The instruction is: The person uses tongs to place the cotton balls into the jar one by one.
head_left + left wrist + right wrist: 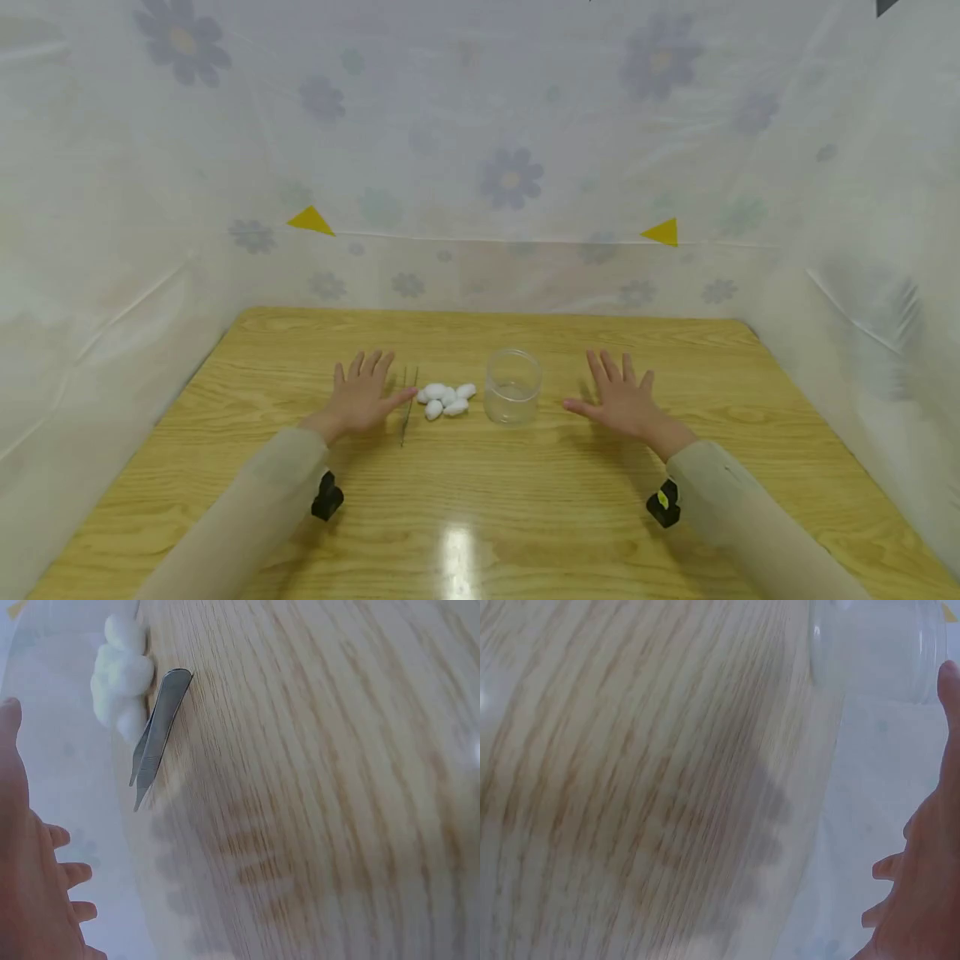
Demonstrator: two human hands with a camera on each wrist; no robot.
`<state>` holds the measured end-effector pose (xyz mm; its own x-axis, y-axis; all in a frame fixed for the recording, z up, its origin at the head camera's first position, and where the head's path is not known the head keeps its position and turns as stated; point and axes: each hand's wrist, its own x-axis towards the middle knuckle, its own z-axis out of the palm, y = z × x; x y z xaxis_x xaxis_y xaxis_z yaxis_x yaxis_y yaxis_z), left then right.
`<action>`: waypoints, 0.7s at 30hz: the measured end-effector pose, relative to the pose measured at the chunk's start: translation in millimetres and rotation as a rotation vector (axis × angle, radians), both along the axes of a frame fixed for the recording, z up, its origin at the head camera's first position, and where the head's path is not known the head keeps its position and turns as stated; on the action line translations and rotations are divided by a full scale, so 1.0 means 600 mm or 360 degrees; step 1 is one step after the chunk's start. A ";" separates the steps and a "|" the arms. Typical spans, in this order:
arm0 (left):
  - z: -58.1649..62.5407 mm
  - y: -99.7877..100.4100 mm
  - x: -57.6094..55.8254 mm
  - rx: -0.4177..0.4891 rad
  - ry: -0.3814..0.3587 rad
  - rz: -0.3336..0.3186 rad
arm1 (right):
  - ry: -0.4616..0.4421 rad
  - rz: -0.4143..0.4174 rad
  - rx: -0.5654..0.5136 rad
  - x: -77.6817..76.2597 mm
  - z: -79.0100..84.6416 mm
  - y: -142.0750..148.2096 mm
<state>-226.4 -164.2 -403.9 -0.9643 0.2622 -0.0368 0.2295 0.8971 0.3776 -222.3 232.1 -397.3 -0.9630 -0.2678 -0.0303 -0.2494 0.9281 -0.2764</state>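
My left hand [362,402] is spread above the table, fingers straight and pointing away, holding nothing. Just right of its thumb lie metal tweezers [163,724], their tips pointing away from me. Several white cotton balls [447,398] sit in a small cluster beside the tweezers. Right of them stands a clear round jar [513,388], upright, with no lid on it and nothing visible inside. My right hand [621,402], also spread with straight fingers and holding nothing, is to the right of the jar, its thumb pointing towards it.
The wood-grain table [480,500] is enclosed by a pale flowered curtain [450,125] at the back and sides. Two yellow triangles [311,221] mark the back curtain. A small black device [327,497] hangs under each wrist.
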 end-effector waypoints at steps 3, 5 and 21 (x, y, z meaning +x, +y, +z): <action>0.000 -0.001 -0.002 -0.0009 0.0004 0.0009 | -0.0013 0.0017 -0.0047 -0.002 -0.002 -0.003; 0.001 0.000 -0.003 -0.0011 0.0006 0.0006 | -0.0019 0.0027 -0.0102 -0.003 -0.001 -0.006; -0.003 0.014 -0.015 0.0037 -0.0080 0.0101 | -0.0184 0.0192 -0.0683 -0.031 0.004 -0.075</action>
